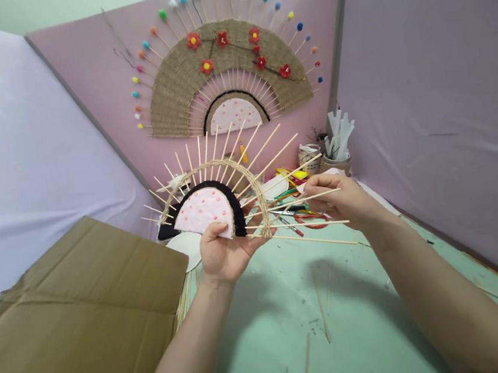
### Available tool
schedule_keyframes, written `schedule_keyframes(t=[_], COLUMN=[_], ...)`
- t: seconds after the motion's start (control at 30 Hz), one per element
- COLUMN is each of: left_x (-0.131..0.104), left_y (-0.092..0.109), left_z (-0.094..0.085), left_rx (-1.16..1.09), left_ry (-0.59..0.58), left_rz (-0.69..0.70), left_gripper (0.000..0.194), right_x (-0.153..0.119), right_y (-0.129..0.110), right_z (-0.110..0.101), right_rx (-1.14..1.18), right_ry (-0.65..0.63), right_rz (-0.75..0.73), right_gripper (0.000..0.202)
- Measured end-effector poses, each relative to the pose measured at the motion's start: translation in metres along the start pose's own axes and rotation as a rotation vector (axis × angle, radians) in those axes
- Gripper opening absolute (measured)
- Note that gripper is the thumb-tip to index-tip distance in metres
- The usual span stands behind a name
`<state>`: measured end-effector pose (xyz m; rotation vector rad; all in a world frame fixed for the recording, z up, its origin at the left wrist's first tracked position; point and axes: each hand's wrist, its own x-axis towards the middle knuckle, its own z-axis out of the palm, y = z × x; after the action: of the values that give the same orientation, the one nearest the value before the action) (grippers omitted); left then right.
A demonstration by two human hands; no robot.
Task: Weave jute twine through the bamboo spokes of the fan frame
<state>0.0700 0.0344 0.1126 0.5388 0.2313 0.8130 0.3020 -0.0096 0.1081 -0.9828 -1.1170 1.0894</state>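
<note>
My left hand (224,253) grips a half-round fan frame by its lower edge, thumb in front and fingers behind. The fan's middle is a pink dotted half-disc (202,210) with a black border (236,209). Thin wooden sticks (267,148) spread outward from it. A ring of woven tan cord (250,180) runs across the sticks, a little out from the black border. To the right, my right hand (332,197) is closed in a pinch among the outer stick ends. Whatever lies between its fingertips is too small to make out.
A large finished fan (225,62) with red flowers and coloured pompoms hangs on the pink backdrop. Scissors (310,221) lie behind the hands, near jars with white strips (340,133). Cardboard (87,315) stands at left. Loose sticks (322,310) lie on the green table (260,354).
</note>
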Motion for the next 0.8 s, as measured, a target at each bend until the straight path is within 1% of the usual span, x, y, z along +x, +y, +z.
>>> schedule_keyframes(t=[0.07,0.13,0.27,0.4,0.5,0.63,0.7,0.8], left_x=[0.000,0.001,0.002,0.003,0.002,0.002,0.002,0.002], left_y=[0.002,0.003,0.003,0.004,0.004,0.003,0.003,0.003], left_z=[-0.001,-0.002,-0.005,-0.006,-0.004,-0.004,-0.005,-0.006], left_rx=[0.000,0.009,0.020,0.011,0.011,0.022,0.030,0.030], left_ry=[0.015,0.033,0.068,0.079,0.085,0.085,0.058,-0.013], left_rz=[0.013,0.019,0.026,0.016,0.016,0.026,0.025,-0.004], left_gripper=[0.045,0.046,0.049,0.050,0.048,0.048,0.050,0.052], right_x=[-0.005,-0.011,-0.021,-0.026,-0.028,-0.029,-0.028,-0.022], right_y=[-0.008,-0.016,-0.028,-0.035,-0.036,-0.033,-0.032,-0.030], right_z=[-0.009,-0.019,-0.033,-0.034,-0.034,-0.034,-0.033,-0.028], right_rx=[-0.021,-0.088,-0.289,-0.328,-0.307,-0.238,-0.171,-0.059], right_ry=[-0.089,-0.152,-0.179,-0.184,-0.170,-0.072,-0.025,0.006], right_rz=[0.042,0.052,0.016,-0.019,-0.042,-0.041,-0.047,-0.077], right_gripper=[0.027,0.028,0.028,0.024,0.022,0.022,0.023,0.023])
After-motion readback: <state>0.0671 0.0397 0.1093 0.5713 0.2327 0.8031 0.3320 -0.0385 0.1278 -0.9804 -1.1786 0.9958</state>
